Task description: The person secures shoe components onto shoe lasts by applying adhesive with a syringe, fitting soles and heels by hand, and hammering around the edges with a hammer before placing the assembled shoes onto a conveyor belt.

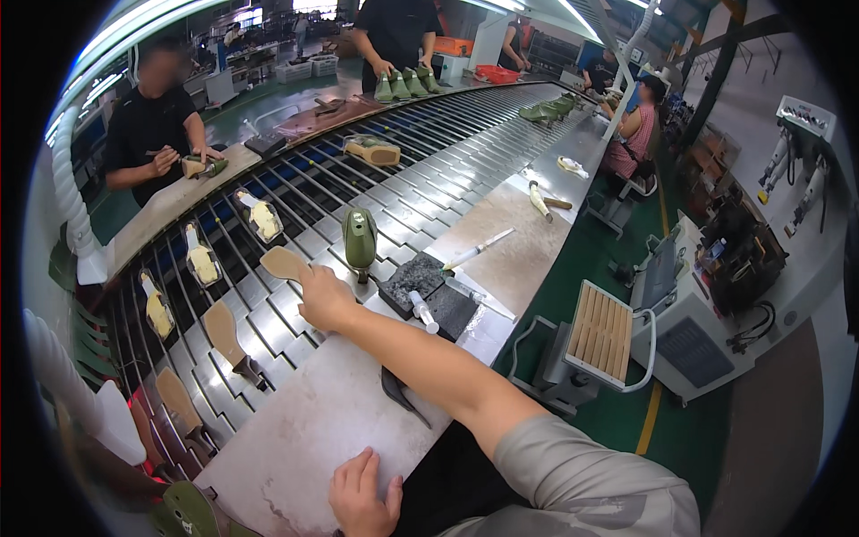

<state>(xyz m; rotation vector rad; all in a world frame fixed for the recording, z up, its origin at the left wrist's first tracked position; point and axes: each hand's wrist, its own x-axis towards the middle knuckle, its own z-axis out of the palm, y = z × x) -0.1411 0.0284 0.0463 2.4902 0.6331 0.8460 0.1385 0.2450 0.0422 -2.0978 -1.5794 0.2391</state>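
Observation:
My right hand (327, 297) reaches over the slatted conveyor (268, 333) and grips a tan shoe sole (283, 263) by one end. Just beyond it, a green shoe (360, 236) stands upright on the slats. My left hand (365, 494) hangs over the near edge of the pale worktable (304, 407), empty, its thumb apart from loosely bent fingers. A dark, curved piece (403, 398) lies under my right forearm, partly hidden. Close to that arm are a dark grey block (420, 279), a white tube (423, 311) and a brush (479, 250).
Tan heeled soles (224, 333) and shoes with cream undersides (202, 256) lie on the conveyor to the left. A hammer (540, 202) rests on the table. Across the line, a person (154, 134) handles a green shoe. Right of the table stands a slatted stand (601, 333).

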